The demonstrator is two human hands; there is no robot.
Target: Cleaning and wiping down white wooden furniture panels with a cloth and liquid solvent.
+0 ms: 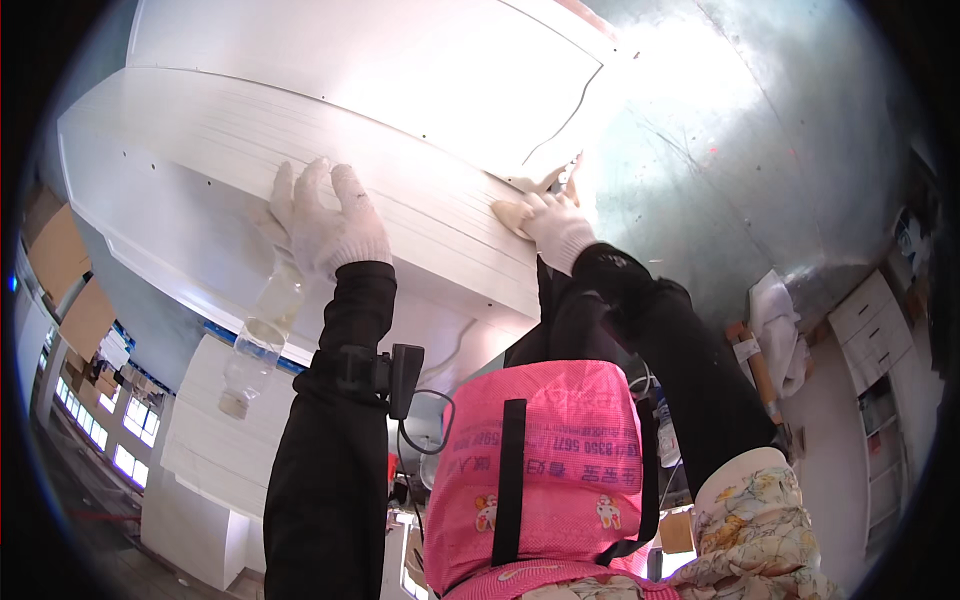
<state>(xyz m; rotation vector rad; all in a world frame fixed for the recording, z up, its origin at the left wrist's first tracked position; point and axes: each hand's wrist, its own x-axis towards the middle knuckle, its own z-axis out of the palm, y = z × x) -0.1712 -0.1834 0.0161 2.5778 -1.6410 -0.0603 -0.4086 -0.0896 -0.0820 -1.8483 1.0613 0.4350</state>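
Observation:
My left hand (335,222), in a white glove, rests on a long white panel (420,200) with its fingers spread. Just below that hand, a clear plastic bottle (258,350) tilts toward the lower left, its cap end lowest. Whether the hand touches the bottle I cannot make out. At the panel's right end, my right hand (558,228), gloved too, closes on a beige, cloth-like piece (512,217) and presses it near the edge. Its fingertips are partly hidden. Thin parallel lines run along the panel's face, and small dark holes dot its sides.
Another white panel (300,40) with a dark line on it lies beyond. A shiny grey-green surface (720,190) spreads to the right. White stacked boards (210,440) stand at lower left. A pink bag (545,470) hangs at my front. White drawers (868,318) stand far right.

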